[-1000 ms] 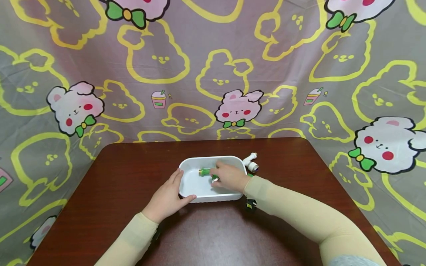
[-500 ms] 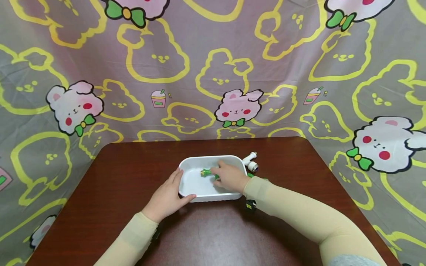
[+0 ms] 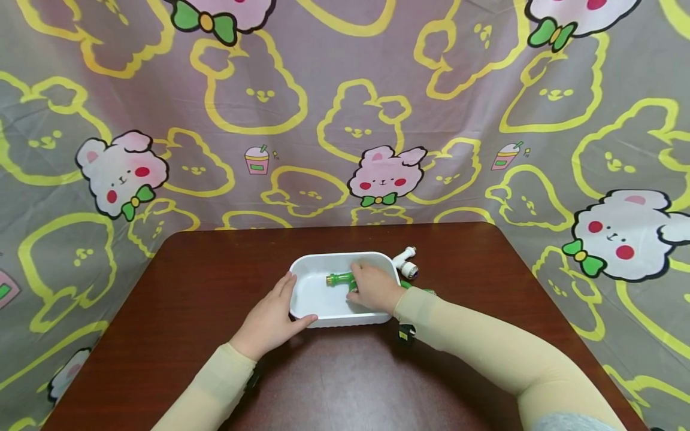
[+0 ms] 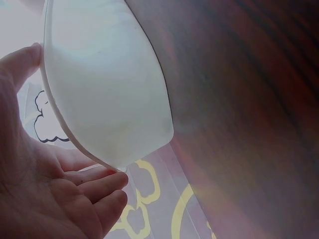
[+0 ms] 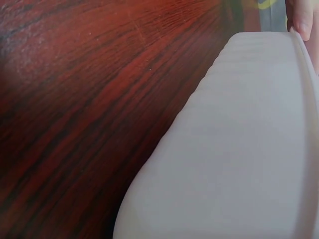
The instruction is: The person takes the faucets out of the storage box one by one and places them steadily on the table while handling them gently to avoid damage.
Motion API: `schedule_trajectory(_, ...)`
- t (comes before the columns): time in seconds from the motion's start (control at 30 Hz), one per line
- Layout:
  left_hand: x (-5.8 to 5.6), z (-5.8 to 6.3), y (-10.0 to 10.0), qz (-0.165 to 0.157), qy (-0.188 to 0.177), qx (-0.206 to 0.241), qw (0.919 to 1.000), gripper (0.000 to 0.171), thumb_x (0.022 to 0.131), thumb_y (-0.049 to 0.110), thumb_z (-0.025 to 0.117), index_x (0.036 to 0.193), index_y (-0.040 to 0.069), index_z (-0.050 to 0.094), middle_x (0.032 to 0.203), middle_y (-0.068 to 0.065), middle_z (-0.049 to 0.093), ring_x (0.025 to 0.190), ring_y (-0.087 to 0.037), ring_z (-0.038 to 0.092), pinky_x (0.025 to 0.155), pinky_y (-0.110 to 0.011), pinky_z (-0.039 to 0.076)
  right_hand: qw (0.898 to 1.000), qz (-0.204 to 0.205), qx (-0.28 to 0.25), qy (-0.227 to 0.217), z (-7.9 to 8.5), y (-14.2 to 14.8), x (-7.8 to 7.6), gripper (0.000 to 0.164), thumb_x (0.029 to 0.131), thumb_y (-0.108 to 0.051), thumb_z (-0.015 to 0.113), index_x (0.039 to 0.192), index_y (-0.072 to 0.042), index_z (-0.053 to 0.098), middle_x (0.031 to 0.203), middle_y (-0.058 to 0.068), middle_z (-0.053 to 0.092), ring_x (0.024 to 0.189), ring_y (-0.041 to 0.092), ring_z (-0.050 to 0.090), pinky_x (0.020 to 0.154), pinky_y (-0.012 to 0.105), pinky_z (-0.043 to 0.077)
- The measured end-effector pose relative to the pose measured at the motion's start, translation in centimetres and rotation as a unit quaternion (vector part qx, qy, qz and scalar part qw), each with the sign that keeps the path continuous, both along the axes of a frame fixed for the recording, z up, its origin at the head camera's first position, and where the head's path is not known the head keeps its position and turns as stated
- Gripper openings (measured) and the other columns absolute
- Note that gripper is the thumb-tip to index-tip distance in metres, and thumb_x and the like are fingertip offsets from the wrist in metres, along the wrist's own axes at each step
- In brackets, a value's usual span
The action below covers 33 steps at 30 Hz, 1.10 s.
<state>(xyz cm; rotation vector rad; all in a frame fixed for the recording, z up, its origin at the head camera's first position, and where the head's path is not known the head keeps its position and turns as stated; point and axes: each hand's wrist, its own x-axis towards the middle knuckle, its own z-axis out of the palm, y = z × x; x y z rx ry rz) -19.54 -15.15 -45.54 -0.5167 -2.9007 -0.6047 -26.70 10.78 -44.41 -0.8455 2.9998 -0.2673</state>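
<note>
A white basin (image 3: pixel 318 305) stands on the table. Along its left end lies my left hand (image 3: pixel 272 317), fingers on the side rim and thumb on the front rim; the left wrist view shows these fingers (image 4: pixel 102 186) fairly straight against the rim. Inside the basin, my right hand (image 3: pixel 374 288) grips a green tap (image 3: pixel 339 279) whose brass-coloured threaded end points left. The palm hides the tap's right part. In the right wrist view only the basin's outer wall (image 5: pixel 234 139) fills the near side, and the tap is out of sight.
A white tap (image 3: pixel 405 261) lies behind the basin's right end. Partly hidden by the right wrist, another green piece (image 3: pixel 430 291) lies on the dark wood table (image 3: pixel 226 263). A patterned cloth (image 3: pixel 302 66) hangs behind and at the sides.
The green tap has shifted slightly right and turned in my right hand, so more of its green body shows and its silver end is out of view. My left hand stays put.
</note>
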Motion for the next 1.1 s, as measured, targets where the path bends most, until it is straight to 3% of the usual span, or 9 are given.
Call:
schedule_trajectory(0.37,0.0,0.14,0.05,0.002,-0.009,-0.002,1.0,0.103,0.086,0.058,0.077,0.154,-0.009,0.037,0.161,-0.029,0.036,0.138,-0.042,0.053,0.104,-0.051,0.052,1.0,-0.01,-0.018,-0.01,-0.13,0.1,0.1,0.057,0.086,-0.025,0.075,0.131,0.004,0.054,0.091,0.005,0.061,0.076,0.015,0.055,0.075,0.037,0.053)
schedule_trajectory(0.8,-0.17,-0.19,-0.01,0.0,-0.002,0.003,1.0,0.103,0.087,0.059,0.076,0.154,-0.009,0.037,0.161,-0.028,0.037,0.141,-0.042,0.05,0.106,-0.05,0.051,0.998,-0.012,-0.052,0.014,-0.22,0.47,0.27,0.045,0.08,-0.019,0.073,0.115,0.003,0.056,0.086,0.006,0.056,0.071,0.017,0.053,0.069,0.036,0.051)
schedule_trajectory(1.1,-0.11,-0.1,-0.02,-0.001,-0.004,0.003,1.0,0.103,0.087,0.058,0.076,0.154,-0.009,0.037,0.161,-0.028,0.036,0.14,-0.042,0.051,0.106,-0.051,0.051,0.997,-0.032,-0.076,0.005,0.46,0.69,0.67,0.035,0.084,-0.02,0.074,0.105,0.0,0.056,0.089,0.007,0.056,0.071,0.017,0.052,0.067,0.035,0.049)
